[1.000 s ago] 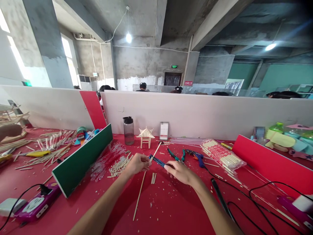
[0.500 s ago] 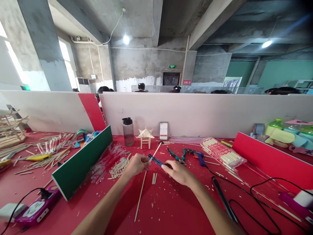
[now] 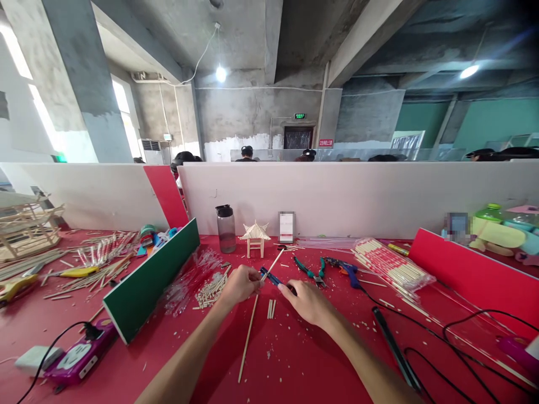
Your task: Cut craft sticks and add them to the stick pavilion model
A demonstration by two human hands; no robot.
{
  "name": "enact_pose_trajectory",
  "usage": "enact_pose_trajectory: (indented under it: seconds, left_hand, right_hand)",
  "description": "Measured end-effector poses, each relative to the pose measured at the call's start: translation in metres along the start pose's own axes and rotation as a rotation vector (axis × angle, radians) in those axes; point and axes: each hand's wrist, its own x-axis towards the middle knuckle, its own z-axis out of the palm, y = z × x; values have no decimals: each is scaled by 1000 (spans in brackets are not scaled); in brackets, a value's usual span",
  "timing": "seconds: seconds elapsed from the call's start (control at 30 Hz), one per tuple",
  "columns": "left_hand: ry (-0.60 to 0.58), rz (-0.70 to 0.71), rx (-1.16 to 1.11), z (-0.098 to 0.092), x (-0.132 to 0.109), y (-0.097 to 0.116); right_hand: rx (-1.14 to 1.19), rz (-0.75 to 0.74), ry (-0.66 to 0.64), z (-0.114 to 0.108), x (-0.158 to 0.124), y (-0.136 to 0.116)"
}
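Almost nothing has shifted over the last second: both hands sit where they were, just in front of the small stick pavilion [image 3: 255,237] on the red table [image 3: 303,359]. The left hand [image 3: 241,285] keeps its grip pinched shut on the long wooden stick [image 3: 251,324], which runs from beside the pavilion's foot back toward the person. The right hand [image 3: 307,302] has its grip closed around the handles of the blue cutter [image 3: 272,277], whose nose meets the stick at the left fingertips. The stick looks unbroken there, so I judge the cut is not through yet. Two short offcuts [image 3: 272,308] lie in front of the pavilion, between the hands. Right of the pavilion lie green pliers [image 3: 311,270]; left of it stands a dark bottle [image 3: 226,227].
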Motion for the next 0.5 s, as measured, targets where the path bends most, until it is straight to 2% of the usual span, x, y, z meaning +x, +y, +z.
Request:
enact_pose_trajectory:
  seconds: [0.2, 0.37, 0.5]
  left_hand:
    - [29, 31, 222, -4, 1, -1]
    - [26, 27, 340, -7, -1, 2]
    - [66, 13, 412, -8, -4, 9]
  right_hand:
    - [-77, 1, 7, 6, 2, -1]
    - [-36, 9, -3, 10, 4, 0]
    - [17, 14, -35, 9, 4, -3]
